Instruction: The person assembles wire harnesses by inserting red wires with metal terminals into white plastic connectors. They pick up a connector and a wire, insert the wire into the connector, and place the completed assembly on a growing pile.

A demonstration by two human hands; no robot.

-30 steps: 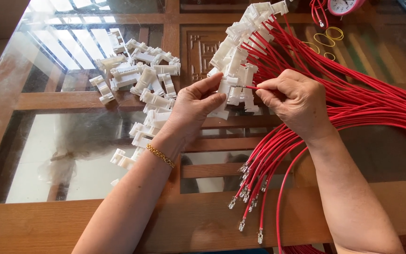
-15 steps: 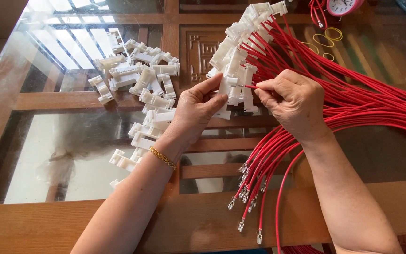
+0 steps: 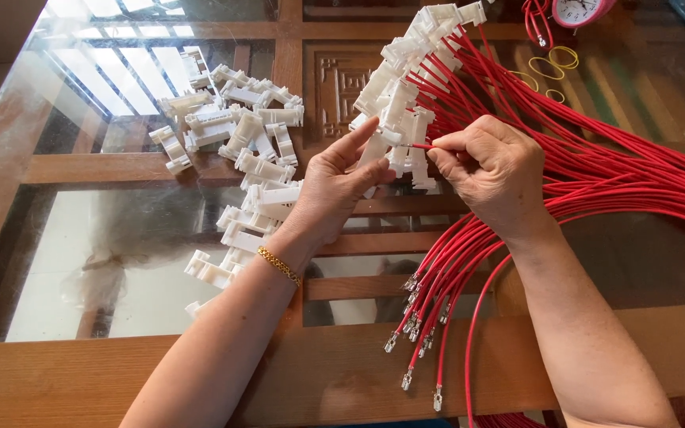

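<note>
Across the whole view a glass-topped wooden table [image 3: 57,372] is stretching, its panes reflecting a bright window. Over its right half a large bundle of red wires [image 3: 628,182] is fanning out, the near ends hanging down toward the front rail and finishing in small metal terminals [image 3: 414,333]. Left of centre a loose pile of white plastic connectors [image 3: 239,150] is lying on the glass, with a few more trailing toward the near edge. A row of already wired white connectors [image 3: 414,55] is rising toward the top of the view, joined to the red strands.

At the middle, the left hand [image 3: 334,186] is curling around one white connector housing [image 3: 386,147], fingers closed on it and a gold bracelet [image 3: 279,265] sitting at the wrist. The right hand [image 3: 493,170] is pinching a single red wire tip [image 3: 420,146] between thumb and forefinger, right at the housing; whether the tip is already inside is hard to tell. At the far right edge a few yellow rubber bands [image 3: 552,63] and part of a red clock [image 3: 584,9] are resting.
</note>
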